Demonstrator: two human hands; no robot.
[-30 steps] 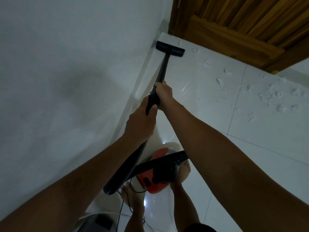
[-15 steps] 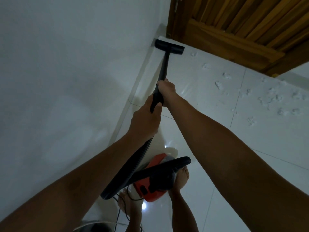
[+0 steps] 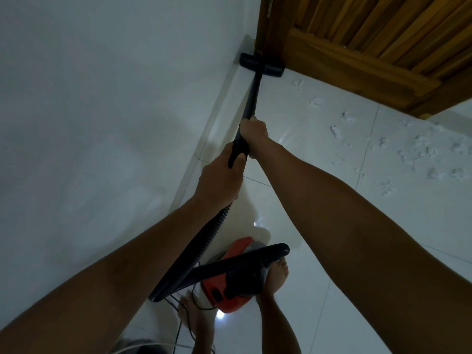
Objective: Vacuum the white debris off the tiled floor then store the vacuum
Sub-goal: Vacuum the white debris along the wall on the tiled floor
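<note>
Nozzle (image 3: 261,65) pushed forward into corner by door (image 3: 357,44); both hands' fingers clamped on wand (image 3: 251,98).

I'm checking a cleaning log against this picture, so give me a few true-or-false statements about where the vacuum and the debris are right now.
1. Both hands grip the vacuum wand. True: the left hand holds lower, the right hand higher.
2. The floor nozzle sits in the corner where the white wall meets the wooden door. True.
3. The tiled floor is free of debris. False: white debris is scattered over the tiles to the right.
4. The red vacuum body stands beside the door. False: it sits by the person's feet.
5. The ribbed hose runs from the wand down to the vacuum body. True.
</note>
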